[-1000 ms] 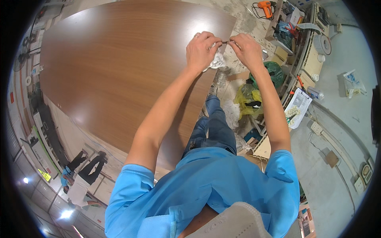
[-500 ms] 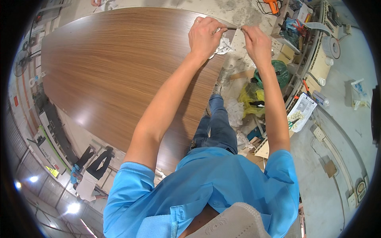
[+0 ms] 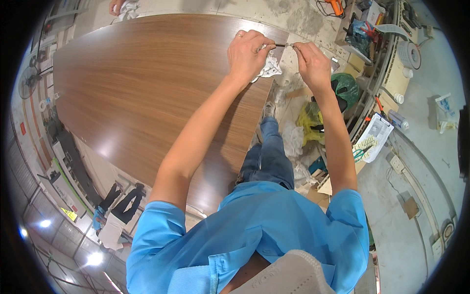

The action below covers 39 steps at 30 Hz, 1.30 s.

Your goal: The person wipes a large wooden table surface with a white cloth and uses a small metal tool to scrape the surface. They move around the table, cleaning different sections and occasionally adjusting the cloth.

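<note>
Both arms stretch toward the far side, the left arm (image 3: 196, 139) slanting rightward, the right arm (image 3: 339, 142) steeper and leaning slightly left. Left hand (image 3: 246, 56) and right hand (image 3: 314, 66) face each other, just apart, each with thumb and forefinger pinched together.

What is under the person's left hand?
Part of a white, dark-marked cloth shows below the left hand, at the edge of the brown board. The hand hides whatever else lies directly beneath it, so that cannot be seen.
</note>
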Available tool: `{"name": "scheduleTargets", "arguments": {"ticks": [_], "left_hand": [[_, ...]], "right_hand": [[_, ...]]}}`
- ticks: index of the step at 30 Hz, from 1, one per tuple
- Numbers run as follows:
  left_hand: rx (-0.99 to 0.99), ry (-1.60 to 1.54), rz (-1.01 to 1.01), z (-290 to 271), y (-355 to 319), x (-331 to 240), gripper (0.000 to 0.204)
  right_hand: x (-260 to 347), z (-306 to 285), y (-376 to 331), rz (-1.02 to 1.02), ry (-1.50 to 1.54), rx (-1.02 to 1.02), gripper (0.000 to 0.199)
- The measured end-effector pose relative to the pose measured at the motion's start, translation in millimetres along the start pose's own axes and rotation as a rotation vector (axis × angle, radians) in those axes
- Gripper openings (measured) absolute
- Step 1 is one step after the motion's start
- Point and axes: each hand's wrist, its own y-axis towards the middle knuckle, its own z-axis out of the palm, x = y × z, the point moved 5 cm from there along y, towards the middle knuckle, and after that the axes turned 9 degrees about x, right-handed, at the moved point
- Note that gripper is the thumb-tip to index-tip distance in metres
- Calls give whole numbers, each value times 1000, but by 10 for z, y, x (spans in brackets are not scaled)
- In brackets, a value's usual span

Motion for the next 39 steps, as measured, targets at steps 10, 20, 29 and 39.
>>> {"name": "scheduleTargets", "arguments": {"ticks": [10, 20, 29, 39], "left_hand": [[19, 10, -32, -24, -112, 37, 9], [44, -46, -45, -296, -1256, -96, 8], [37, -32, -27, -544, -2833, -222, 7], [150, 26, -58, -913, -4835, -418, 12]], "right_hand": [[64, 89, -109, -43, 6, 2, 13], [749, 234, -1041, -13, 68, 36, 15], [1564, 466, -2349, -84, 82, 83, 18], [2572, 828, -4001, -167, 155, 212, 20]]}}
